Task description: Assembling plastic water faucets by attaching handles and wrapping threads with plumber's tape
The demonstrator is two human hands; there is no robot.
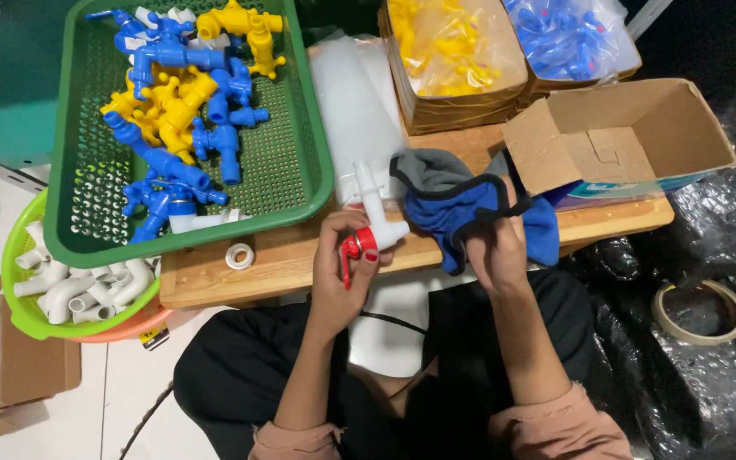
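Observation:
My left hand [342, 264] grips a white plastic tap [374, 204] with a red handle [356, 247], holding it upright over the edge of the wooden board [283, 264]. My right hand [496, 247] clutches a blue and grey cloth [453, 200] just right of the tap. The cloth drapes over the board's edge and touches the tap's side.
A green tray [300, 162] holds several blue and yellow taps. Behind it lie a clear bag [351, 102], boxes of yellow parts [453, 51] and blue parts [572, 34], and an open cardboard box [632, 128]. A lime basket [19, 247] holds white pipes. A tape roll [698, 312] and white ring [239, 255] lie nearby.

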